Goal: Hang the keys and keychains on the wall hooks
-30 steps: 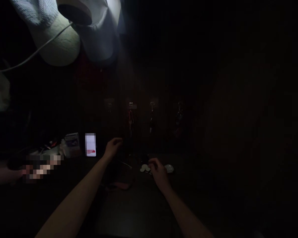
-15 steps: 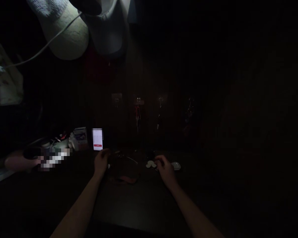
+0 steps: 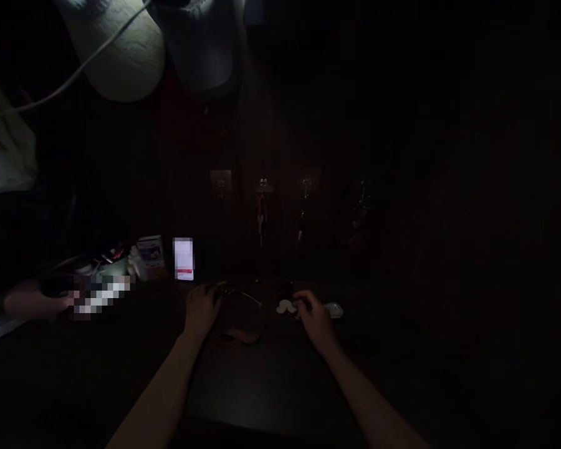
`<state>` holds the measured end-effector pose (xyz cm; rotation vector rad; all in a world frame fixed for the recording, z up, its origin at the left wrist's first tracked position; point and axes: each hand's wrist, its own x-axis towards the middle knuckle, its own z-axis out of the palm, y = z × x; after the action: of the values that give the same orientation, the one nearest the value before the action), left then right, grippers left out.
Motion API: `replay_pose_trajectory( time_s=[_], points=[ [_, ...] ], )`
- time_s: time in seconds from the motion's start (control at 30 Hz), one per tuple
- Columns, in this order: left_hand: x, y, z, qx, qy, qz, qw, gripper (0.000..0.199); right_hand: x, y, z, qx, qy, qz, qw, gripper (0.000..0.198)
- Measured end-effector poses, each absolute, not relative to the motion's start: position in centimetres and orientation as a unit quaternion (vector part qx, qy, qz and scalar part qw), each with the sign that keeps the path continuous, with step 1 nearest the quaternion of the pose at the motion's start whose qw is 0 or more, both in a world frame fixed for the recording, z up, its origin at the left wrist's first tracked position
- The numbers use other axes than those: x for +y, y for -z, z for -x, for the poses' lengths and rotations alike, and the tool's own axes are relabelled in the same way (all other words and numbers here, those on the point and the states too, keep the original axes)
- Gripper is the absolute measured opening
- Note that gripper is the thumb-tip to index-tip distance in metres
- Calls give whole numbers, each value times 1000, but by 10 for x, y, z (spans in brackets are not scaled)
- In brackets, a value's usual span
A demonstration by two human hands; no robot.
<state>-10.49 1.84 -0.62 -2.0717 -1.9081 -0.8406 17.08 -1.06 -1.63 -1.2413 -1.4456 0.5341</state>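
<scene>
The scene is very dark, so small things are hard to make out. On the dark tabletop (image 3: 243, 386), my left hand (image 3: 201, 310) is palm down, its fingers bent and apart. Beside its fingertips lies a thin, shiny, curved strip (image 3: 247, 295). Nearer to me is a reddish-brown band-like thing (image 3: 242, 337). My right hand (image 3: 315, 317) is curled, thumb and forefinger close together at the edge of a pale, two-lobed flat thing (image 3: 286, 307). What those fingers pinch is too dark to name. A silvery oval thing (image 3: 335, 310) lies just right of that hand.
A lit phone (image 3: 184, 259) stands upright behind my left hand. Left of it are a small box (image 3: 151, 257), a pinkish rounded object (image 3: 35, 304) and clutter. Keys (image 3: 262, 215) hang from wall hooks. Caps (image 3: 121, 59) and a white cable (image 3: 81, 68) hang above.
My left hand has moved right, away from the phone and towards the thin shiny strip. The right hand stays beside the pale two-lobed thing. The view has shifted slightly.
</scene>
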Motion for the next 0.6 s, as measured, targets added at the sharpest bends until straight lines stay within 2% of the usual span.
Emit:
replay_pose_trajectory(
  time_s=[0.17, 0.33, 0.43, 0.6],
  points=[
    [16, 4, 99, -593, 336, 723, 109, 25, -10, 16, -169, -606, -225, 525, 554, 18],
    [9, -4, 79, -508, 408, 757, 35, 24, -9, 16, -167, -617, -203, 519, 555, 18],
    [5, -1, 64, -470, 392, 791, 3, 24, -15, 14, -165, -662, -142, 502, 537, 22],
    [-2, 4, 44, -374, 304, 876, -8, 25, -29, 6, -160, -767, -91, 447, 450, 41]
  ],
)
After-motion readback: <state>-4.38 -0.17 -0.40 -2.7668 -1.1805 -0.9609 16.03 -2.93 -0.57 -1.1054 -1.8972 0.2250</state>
